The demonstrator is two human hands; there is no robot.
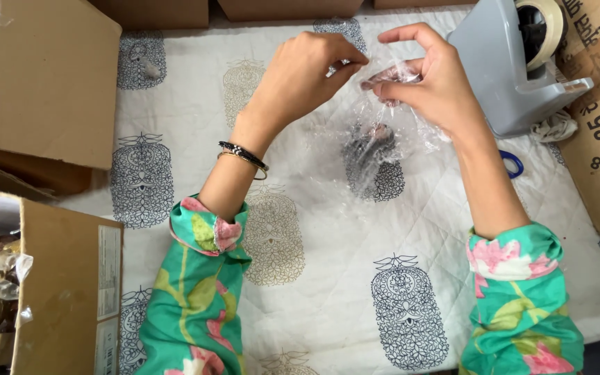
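Clear plastic bag [383,132], holding a small dark object, hangs above the printed cloth [314,243] between both hands: left hand [300,76] pinches its top edge with thumb and forefinger, right hand [428,76] pinches the same edge likewise. Grey tape dispenser [508,69] stands just right of the right hand; open cardboard box [57,292] sits at lower left, blue scissors handle [514,164] beside the right forearm.

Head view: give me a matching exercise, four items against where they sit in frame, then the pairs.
Items:
1. tape dispenser
2. open carton
3. clear plastic wrap
4. bangles

Places:
A. lower left corner
B. on the left wrist
C. upper right, on the cloth
D. pinched by left hand and right hand

Pairs: 1-C, 2-A, 3-D, 4-B
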